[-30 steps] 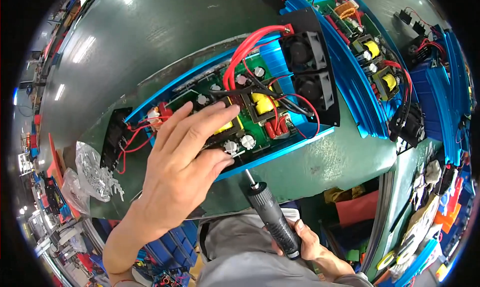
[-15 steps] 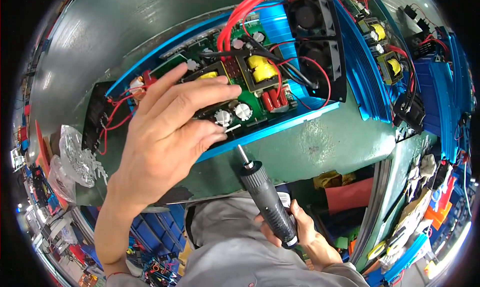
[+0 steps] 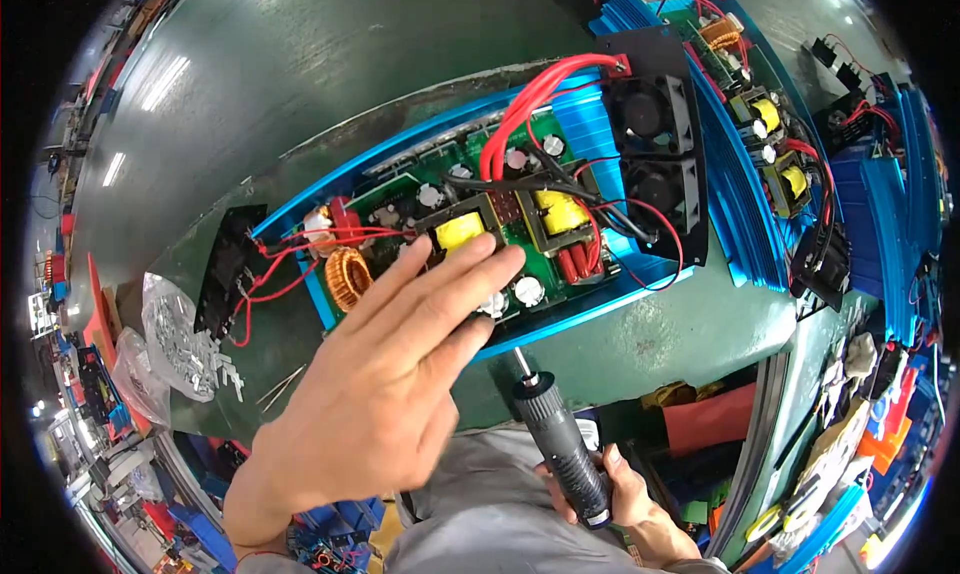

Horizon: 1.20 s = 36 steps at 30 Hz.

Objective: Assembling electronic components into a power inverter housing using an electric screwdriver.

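My left hand (image 3: 390,394) lies with outstretched fingers over the near side of a green circuit board (image 3: 542,264), gripping nothing. Its fingertips reach a yellow-wound transformer (image 3: 460,231) and partly cover the round capacitors beside it; whether they touch is unclear. The board sits inside an open blue metal housing (image 3: 600,317). Below the housing, my right hand (image 3: 632,489) is wrapped around a black electric screwdriver (image 3: 562,439). Its bit points up at the housing's near wall, and contact cannot be made out. A copper coil (image 3: 347,279) shows left of my fingers.
A black panel with two fans (image 3: 695,144) closes the housing's right end; a loose black end plate (image 3: 225,274) hangs by red wires at the left. Clear bags of small metal parts (image 3: 185,344) lie beyond it. Another blue housing (image 3: 740,219) stands at right.
The whole view has shifted, so the housing appears lower and further right. My left fingers have straightened from a curl around the capacitors, uncovering the copper coil. The screwdriver stays by the near wall.
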Each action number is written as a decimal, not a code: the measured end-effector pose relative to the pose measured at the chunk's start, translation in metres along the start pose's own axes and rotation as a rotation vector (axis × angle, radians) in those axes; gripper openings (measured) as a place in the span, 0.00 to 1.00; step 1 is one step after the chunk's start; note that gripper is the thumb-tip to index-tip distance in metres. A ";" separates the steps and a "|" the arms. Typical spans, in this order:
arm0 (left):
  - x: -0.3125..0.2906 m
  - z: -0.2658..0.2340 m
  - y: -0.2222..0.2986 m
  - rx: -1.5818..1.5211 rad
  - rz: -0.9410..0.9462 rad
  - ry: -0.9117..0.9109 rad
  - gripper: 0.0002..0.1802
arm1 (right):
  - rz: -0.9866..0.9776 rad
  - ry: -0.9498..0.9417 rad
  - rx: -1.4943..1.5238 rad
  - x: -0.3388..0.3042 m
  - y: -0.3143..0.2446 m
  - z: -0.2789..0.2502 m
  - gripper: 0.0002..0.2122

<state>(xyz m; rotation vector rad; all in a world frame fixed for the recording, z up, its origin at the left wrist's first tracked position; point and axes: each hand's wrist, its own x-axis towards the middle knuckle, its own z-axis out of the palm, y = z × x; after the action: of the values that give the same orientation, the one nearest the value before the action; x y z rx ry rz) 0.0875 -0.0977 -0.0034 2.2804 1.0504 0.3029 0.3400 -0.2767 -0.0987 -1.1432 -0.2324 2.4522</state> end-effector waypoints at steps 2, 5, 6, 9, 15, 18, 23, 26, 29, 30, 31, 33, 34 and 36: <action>-0.002 -0.001 0.007 0.013 -0.038 -0.005 0.15 | -0.060 -0.017 -0.119 0.002 0.002 -0.002 0.48; -0.009 0.009 -0.004 0.084 0.016 0.034 0.17 | -0.176 0.057 -0.267 0.006 0.009 -0.001 0.46; -0.010 0.008 -0.005 0.110 0.026 0.030 0.20 | -0.208 0.049 -0.307 0.007 0.006 -0.001 0.46; -0.014 0.013 -0.009 0.157 0.060 0.070 0.18 | -0.132 0.024 -0.139 0.011 0.009 0.005 0.48; -0.027 0.037 -0.013 0.269 0.115 0.323 0.17 | -0.304 0.330 -0.254 0.004 0.016 0.000 0.42; -0.068 0.023 -0.012 0.133 -0.055 0.521 0.18 | -0.411 0.421 -0.433 0.000 0.034 -0.020 0.41; -0.192 0.022 -0.037 0.309 -0.790 0.949 0.09 | -0.470 0.485 -0.313 0.001 0.051 -0.005 0.40; -0.234 0.045 -0.065 0.223 -0.969 0.950 0.08 | -0.484 0.517 -0.189 0.008 0.057 -0.001 0.39; -0.243 0.053 -0.073 0.336 -0.844 0.906 0.06 | -0.414 0.491 -0.212 0.009 0.056 -0.005 0.36; -0.239 0.047 -0.068 0.434 -0.863 0.825 0.05 | -0.338 0.498 -0.297 0.008 0.051 -0.006 0.31; -0.243 0.045 -0.069 0.613 -0.850 0.714 0.09 | -0.390 0.480 -0.625 0.007 0.053 -0.009 0.27; -0.255 0.041 -0.078 0.605 -0.854 0.687 0.09 | -0.347 0.389 -0.675 0.001 0.040 0.010 0.26; -0.261 0.034 -0.087 0.552 -0.855 0.669 0.10 | -0.400 0.360 -0.701 0.000 0.042 0.012 0.35; -0.251 0.017 -0.091 0.113 -0.849 0.810 0.11 | -0.493 0.376 -0.739 0.004 0.048 0.022 0.28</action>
<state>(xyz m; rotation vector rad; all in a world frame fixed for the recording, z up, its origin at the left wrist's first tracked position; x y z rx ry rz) -0.1267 -0.2477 -0.0618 1.5629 2.3505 0.8322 0.3063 -0.3176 -0.1033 -1.5651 -1.2080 1.6950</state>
